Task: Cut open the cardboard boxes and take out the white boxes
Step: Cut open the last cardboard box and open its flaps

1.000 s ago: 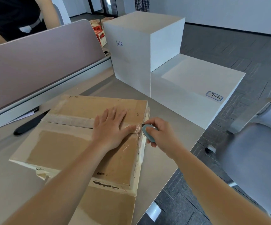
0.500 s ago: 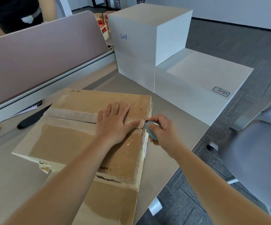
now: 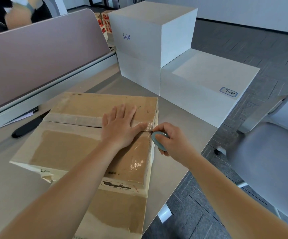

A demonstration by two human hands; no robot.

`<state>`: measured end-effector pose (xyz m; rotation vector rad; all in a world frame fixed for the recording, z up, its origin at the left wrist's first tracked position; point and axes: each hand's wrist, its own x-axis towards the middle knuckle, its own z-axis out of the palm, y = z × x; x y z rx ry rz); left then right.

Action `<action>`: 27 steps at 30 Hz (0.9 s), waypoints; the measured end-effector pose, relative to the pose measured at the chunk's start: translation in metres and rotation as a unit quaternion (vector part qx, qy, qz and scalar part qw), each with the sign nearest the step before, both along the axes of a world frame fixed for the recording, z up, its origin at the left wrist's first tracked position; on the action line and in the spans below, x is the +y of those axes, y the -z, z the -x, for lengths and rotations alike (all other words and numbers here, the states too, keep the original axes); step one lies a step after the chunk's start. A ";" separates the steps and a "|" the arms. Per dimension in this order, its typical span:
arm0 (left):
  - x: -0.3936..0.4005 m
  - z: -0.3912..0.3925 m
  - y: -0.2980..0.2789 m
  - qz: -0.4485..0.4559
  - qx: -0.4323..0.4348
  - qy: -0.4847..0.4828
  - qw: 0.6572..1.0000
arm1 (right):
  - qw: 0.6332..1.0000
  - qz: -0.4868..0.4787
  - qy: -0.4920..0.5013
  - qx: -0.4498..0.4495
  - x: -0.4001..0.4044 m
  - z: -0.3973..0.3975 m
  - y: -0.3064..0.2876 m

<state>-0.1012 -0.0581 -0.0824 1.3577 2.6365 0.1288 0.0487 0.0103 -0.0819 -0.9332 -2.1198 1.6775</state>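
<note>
A flat brown cardboard box [image 3: 67, 144] sealed with shiny tape lies on the desk in front of me. My left hand [image 3: 120, 126] presses flat on its top near the right edge, fingers spread. My right hand [image 3: 170, 142] grips a small blue-grey cutter [image 3: 158, 140] whose tip touches the taped seam at the box's right edge, just beside my left thumb. A second cardboard piece [image 3: 115, 209] lies under my left forearm. Behind stand white boxes: a tall one [image 3: 139, 45] marked in blue pen and a low flat one [image 3: 200, 87] with a blue label.
The grey desk [image 3: 10, 187] ends just right of the cardboard box. A pink-brown divider [image 3: 36, 54] runs along the far left, with a person behind it. A black object [image 3: 27, 126] lies left of the box. A grey chair [image 3: 269, 152] stands at right.
The cutter's tip has come in from the box's side edge onto the taped seam next to my left thumb. My left hand stays pressed on the box top.
</note>
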 end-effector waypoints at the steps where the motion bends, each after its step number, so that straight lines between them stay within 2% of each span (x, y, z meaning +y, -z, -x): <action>1: 0.000 0.000 0.000 -0.001 -0.001 0.000 1.000 | 1.000 0.004 0.001 -0.001 0.000 -0.001 -0.001; 4: 0.000 0.000 0.000 0.000 -0.002 0.002 1.000 | 1.000 -0.012 -0.005 -0.006 -0.001 -0.002 -0.003; 8: 0.001 0.001 0.000 0.000 -0.003 0.002 1.000 | 0.997 -0.081 0.003 -0.005 -0.005 -0.003 0.000; 15: 0.000 0.001 0.000 0.001 0.000 0.004 1.000 | 0.994 -0.096 0.052 0.007 -0.010 -0.001 0.003; 23: 0.001 0.001 0.001 -0.005 0.002 0.006 1.000 | 0.998 -0.054 0.039 0.003 -0.009 -0.002 0.000; 27: 0.001 0.001 0.002 -0.002 0.006 0.007 1.000 | 0.999 0.009 0.039 0.012 -0.011 -0.002 -0.001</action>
